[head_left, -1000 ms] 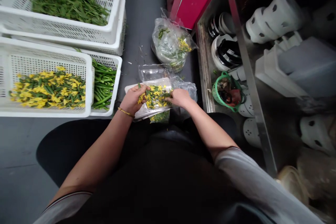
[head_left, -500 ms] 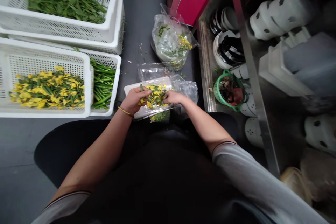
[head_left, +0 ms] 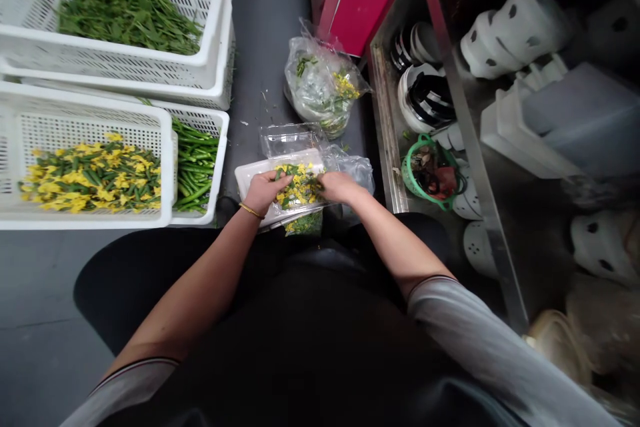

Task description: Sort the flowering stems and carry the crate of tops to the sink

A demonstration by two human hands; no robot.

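Observation:
A clear plastic tray lies on the dark floor in front of my knees, filled with yellow flowers on green stems. My left hand grips the stems at the tray's left side, fingers curled around them. At the right side my right hand is closed over the flowers. Another packed tray peeks out beneath. An empty clear container sits just behind.
White crates stand at the left: one with yellow flowers, one with green stems, one with leafy greens. A plastic bag of scraps lies behind. A metal shelf edge, a green basket and white clogs are on the right.
Both hands have closed in a little on the flowers in the tray; my left hand shifted slightly right. The view tilted a bit.

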